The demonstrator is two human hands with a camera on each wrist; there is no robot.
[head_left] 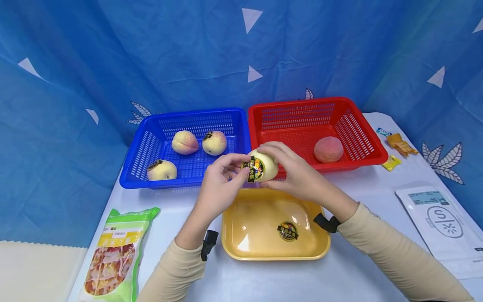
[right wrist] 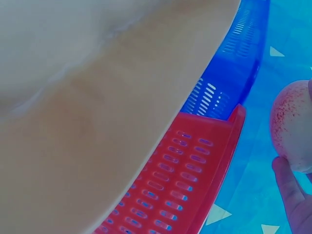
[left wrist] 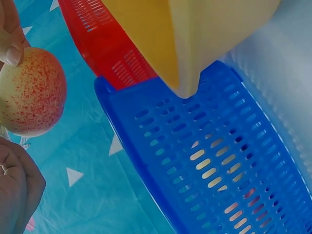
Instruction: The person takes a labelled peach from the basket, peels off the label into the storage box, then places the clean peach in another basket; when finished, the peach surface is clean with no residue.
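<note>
Above the gold tray (head_left: 241, 247), a pale peach (head_left: 269, 167) is held up in the right hand (head_left: 296, 172), fingers over its top and thumb below. A round black-and-gold sticker (head_left: 256, 169) with fruit pictures lies against its near left side. The left hand (head_left: 222, 180) pinches the sticker's left edge between thumb and index finger, the other fingers curled. In the left wrist view the peach (left wrist: 33, 92) shows a red-speckled side beside the curled left hand (left wrist: 19, 187). The right wrist view shows the peach (right wrist: 291, 126) above the right thumb (right wrist: 288, 187).
A blue basket (head_left: 185, 183) with three peaches stands behind left, touching a red basket (head_left: 362, 161) with one peach (head_left: 328, 149). Another sticker (head_left: 288, 231) lies in the tray. A green food packet (head_left: 113, 256) is at left; small wrappers (head_left: 401, 144) and a white pouch (head_left: 437, 222) at right.
</note>
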